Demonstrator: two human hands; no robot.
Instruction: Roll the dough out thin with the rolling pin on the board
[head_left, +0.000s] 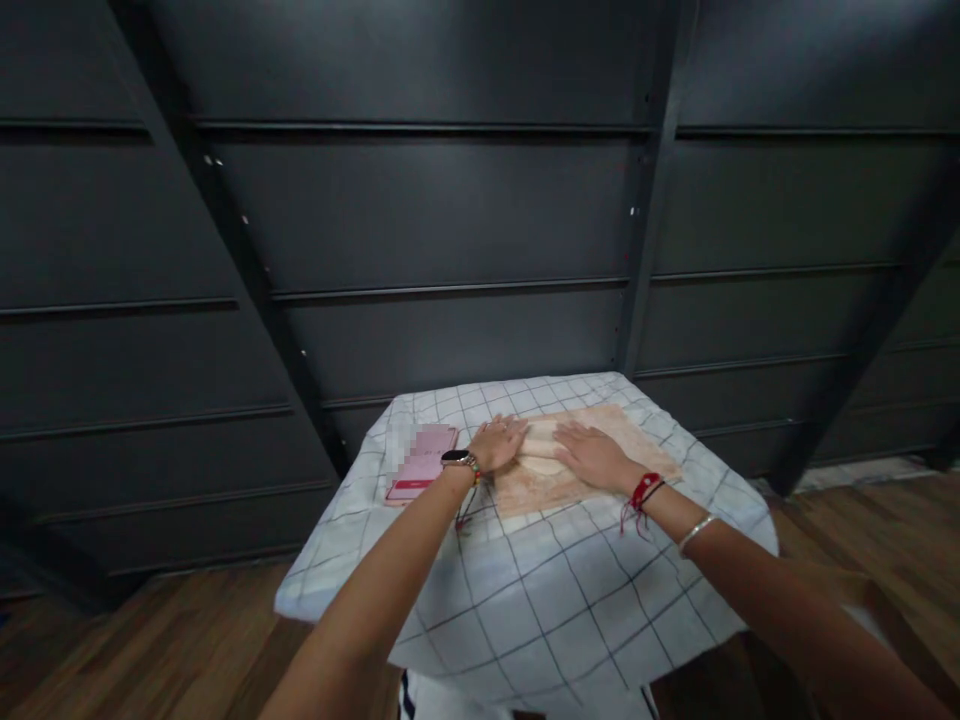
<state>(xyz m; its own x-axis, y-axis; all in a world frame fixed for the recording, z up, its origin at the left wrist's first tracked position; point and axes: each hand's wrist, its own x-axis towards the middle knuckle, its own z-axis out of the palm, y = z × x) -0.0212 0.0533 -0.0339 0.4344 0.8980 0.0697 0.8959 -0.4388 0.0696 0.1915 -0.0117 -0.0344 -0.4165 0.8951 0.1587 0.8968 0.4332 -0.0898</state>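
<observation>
Both my hands lie flat on a pale roll of dough (541, 452) on a tan wooden board (637, 435). My left hand (499, 444), with a watch at the wrist, presses the dough's left end, fingers stretched out. My right hand (596, 455), with a red thread and a silver bangle at the wrist, presses its right end, fingers also spread. The board rests on a small table covered by a white checked cloth (525, 590).
A pink flat packet (421, 461) lies on the cloth left of the board. A dark panelled wall with slanted metal beams (247, 260) stands right behind the table. Wooden floor (150, 640) surrounds the table.
</observation>
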